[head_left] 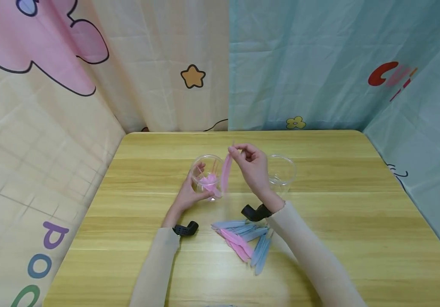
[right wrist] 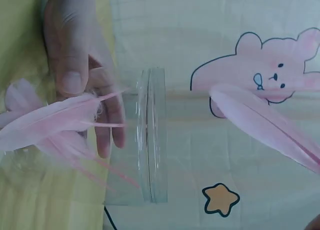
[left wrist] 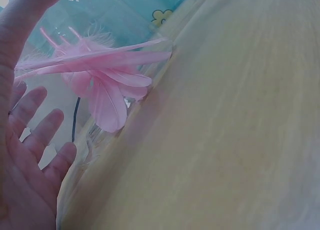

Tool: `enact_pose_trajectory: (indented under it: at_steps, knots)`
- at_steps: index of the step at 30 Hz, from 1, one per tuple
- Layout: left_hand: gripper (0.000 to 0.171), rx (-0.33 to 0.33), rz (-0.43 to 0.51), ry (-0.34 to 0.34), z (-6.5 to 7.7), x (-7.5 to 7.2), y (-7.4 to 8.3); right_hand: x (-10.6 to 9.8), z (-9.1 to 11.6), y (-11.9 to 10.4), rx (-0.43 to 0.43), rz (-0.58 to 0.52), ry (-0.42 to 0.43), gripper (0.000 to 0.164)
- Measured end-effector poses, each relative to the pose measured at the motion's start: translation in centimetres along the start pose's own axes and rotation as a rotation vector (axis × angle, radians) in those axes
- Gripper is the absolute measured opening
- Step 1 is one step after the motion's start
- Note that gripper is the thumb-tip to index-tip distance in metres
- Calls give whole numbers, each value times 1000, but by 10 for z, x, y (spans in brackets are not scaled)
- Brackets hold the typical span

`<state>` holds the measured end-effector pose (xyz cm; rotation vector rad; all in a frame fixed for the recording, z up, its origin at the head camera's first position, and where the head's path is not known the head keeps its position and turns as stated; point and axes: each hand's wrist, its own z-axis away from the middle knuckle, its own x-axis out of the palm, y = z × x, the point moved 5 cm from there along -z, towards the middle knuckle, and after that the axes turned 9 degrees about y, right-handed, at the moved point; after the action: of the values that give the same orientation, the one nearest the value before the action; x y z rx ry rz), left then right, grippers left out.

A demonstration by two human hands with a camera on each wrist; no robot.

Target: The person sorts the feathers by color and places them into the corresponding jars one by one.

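My left hand (head_left: 187,197) holds a clear plastic cup (head_left: 209,156), thumb at the near side and fingers round the far left. Several pink feathers (left wrist: 112,82) stand and lean inside that cup, quills upward. Just right of its rim, my right hand (head_left: 253,168) pinches one pink feather (head_left: 225,174) near the quill, between thumb and fingertips. The held feather hangs with its vane downward, outside the cup in the head view. From the right wrist, its vane (right wrist: 265,127) shows beyond the cup's rim (right wrist: 152,140), while most of the right hand is out of sight.
A second clear cup (head_left: 281,183) stands right of the right hand, partly hidden by it. Nearer me on the wooden table (head_left: 127,256) lies a loose pile of pink feathers (head_left: 238,244) and blue feathers (head_left: 263,251). Printed curtains (head_left: 204,102) border the table.
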<state>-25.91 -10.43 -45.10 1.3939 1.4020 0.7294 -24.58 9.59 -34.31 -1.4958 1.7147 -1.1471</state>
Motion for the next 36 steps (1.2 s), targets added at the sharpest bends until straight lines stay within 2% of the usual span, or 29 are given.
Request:
enact_pose_trajectory:
  at_steps: [4, 8, 15, 21, 27, 31, 33, 36]
  knots:
    - [95, 1, 4, 7, 1, 0, 0, 7, -5, -7, -68, -60, 84, 15]
    - [95, -10, 7, 4, 1, 1, -1, 16, 0, -15, -107, -52, 99, 13]
    - [94, -5, -14, 6, 2, 2, 0, 29, 10, -12, -73, 75, -23, 11]
    - [96, 1, -16, 2, 1, 0, 2, 29, 12, -8, -14, 165, -114, 15]
    - [97, -9, -21, 1, 2, -1, 1, 19, 13, 22, 56, 200, -193, 16]
    - [96, -15, -29, -3, 1, -3, 0, 15, 20, 34, 111, 280, -328, 15]
    - [96, -17, -25, -5, 1, -2, -1, 14, 25, 36, 128, 352, -440, 14]
    - [97, -12, -23, -4, 1, -1, -2, 14, 36, 39, 108, 485, -643, 13]
